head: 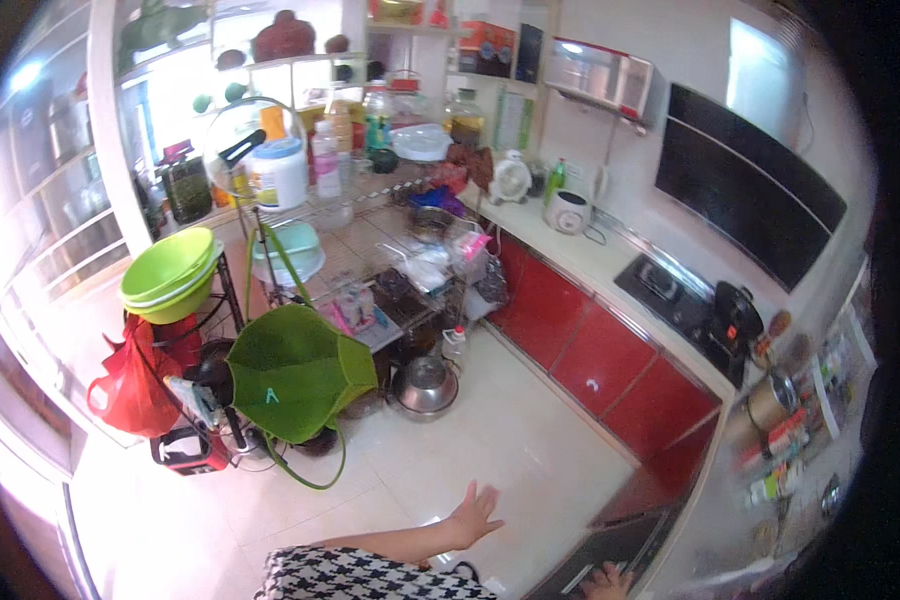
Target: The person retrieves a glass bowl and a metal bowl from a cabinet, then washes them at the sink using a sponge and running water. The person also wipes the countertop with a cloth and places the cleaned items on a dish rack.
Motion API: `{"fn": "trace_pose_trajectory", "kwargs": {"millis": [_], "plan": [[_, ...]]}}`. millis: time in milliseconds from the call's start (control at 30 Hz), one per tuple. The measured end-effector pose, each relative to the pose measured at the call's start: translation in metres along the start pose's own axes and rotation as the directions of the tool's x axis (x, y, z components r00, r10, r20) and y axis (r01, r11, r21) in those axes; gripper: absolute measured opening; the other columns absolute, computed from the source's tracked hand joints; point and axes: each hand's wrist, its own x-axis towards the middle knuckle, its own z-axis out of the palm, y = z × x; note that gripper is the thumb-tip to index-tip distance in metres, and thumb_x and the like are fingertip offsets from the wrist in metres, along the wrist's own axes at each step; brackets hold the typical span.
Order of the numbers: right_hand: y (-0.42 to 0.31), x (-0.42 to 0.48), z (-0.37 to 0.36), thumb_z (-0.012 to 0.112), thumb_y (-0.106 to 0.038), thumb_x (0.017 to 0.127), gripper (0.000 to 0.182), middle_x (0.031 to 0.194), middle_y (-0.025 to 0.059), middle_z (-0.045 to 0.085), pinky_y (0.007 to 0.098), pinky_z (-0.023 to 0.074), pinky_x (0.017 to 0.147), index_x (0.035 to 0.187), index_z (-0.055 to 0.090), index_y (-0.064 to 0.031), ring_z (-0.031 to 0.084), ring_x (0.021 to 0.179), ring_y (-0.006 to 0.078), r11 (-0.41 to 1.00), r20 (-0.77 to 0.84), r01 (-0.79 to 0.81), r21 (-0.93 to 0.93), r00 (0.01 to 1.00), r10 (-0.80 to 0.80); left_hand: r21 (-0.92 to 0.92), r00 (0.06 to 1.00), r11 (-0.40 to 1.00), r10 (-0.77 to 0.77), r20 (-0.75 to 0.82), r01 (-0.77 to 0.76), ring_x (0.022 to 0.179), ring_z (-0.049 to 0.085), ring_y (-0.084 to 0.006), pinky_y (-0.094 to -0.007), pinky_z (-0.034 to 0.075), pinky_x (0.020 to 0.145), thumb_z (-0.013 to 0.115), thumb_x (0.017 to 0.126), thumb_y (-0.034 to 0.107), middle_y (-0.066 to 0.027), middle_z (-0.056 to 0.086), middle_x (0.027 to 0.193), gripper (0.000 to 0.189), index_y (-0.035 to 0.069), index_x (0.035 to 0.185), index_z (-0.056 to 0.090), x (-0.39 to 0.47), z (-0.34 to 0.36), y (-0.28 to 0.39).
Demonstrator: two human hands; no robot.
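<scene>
My left hand (476, 517) reaches out over the pale tiled floor (412, 465), fingers spread and holding nothing; the forearm comes from a black-and-white houndstooth sleeve (345, 574). At the bottom edge my right hand (606, 581) is partly cut off by the frame. Its fingers look apart, with nothing visible in them, beside a dark cabinet or appliance front (607, 551) with a silver strip. Whether it touches that front I cannot tell. Ahead on the floor stands a metal basin (425, 390), well apart from both hands. Red cabinet doors (604, 360) run along the right.
A green felt bag (292, 367) hangs at the left near stacked green basins (169, 274) and a red plastic bag (135, 382). A wire rack (352, 247) holds bottles and bags. On the counter (525, 214) are a small fan (510, 178), a gas hob (667, 300) and a black pot (736, 311).
</scene>
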Motion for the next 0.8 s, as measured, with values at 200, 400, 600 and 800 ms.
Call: {"fn": "trace_pose_trajectory", "kwargs": {"millis": [200,400,600,800], "plan": [[-0.047,0.105,-0.004,0.061,-0.022,0.082,0.032,0.106,0.0156,0.06,0.038,0.0427,0.088,0.107,0.058,-0.0017,0.055,0.099,0.0289,0.925,-0.185,0.344,0.161,0.931,-0.314,-0.316,0.909,0.938,-0.252,-0.331,0.145,0.127,0.032,-0.031,-0.0565,0.022,0.101,0.052,0.08,0.055,-0.0171,0.044,0.13,0.065,0.008,0.126,0.047,-0.087,0.059,-0.104],[-0.163,0.208,-0.017,0.06,-0.025,0.081,0.019,0.074,0.0113,0.061,0.0408,0.0464,0.063,0.083,0.061,-0.0066,0.059,0.071,0.0324,0.774,-0.158,0.553,0.31,0.832,-0.531,-0.624,0.574,0.671,-0.714,-0.4,0.4,0.128,0.028,-0.0379,-0.0571,0.024,0.102,0.054,0.079,0.055,-0.0242,0.03,0.137,0.077,0.007,0.135,0.033,-0.231,0.095,-0.09],[-0.319,0.204,0.006,0.06,-0.025,0.082,0.02,0.072,0.0087,0.061,0.0363,0.0472,0.063,0.093,0.06,-0.0083,0.059,0.065,0.0288,0.491,-0.069,0.68,0.545,0.62,-0.782,-0.728,0.16,0.307,-0.951,-0.266,0.613,0.127,0.03,-0.0378,-0.0574,0.022,0.102,0.061,0.077,0.047,-0.0232,0.03,0.137,0.076,0.006,0.134,0.032,-0.334,0.147,-0.071],[-0.463,0.159,0.031,0.062,-0.019,0.081,0.03,0.089,0.0072,0.059,0.0306,0.0473,0.066,0.108,0.056,-0.0087,0.057,0.07,0.0186,0.353,-0.003,0.672,0.652,0.467,-0.884,-0.841,-0.014,0.157,-0.981,-0.192,0.518,0.127,0.032,-0.0348,-0.0531,0.021,0.104,0.063,0.078,0.042,-0.0194,0.033,0.137,0.072,0.009,0.134,0.033,-0.423,0.2,-0.059]]}}
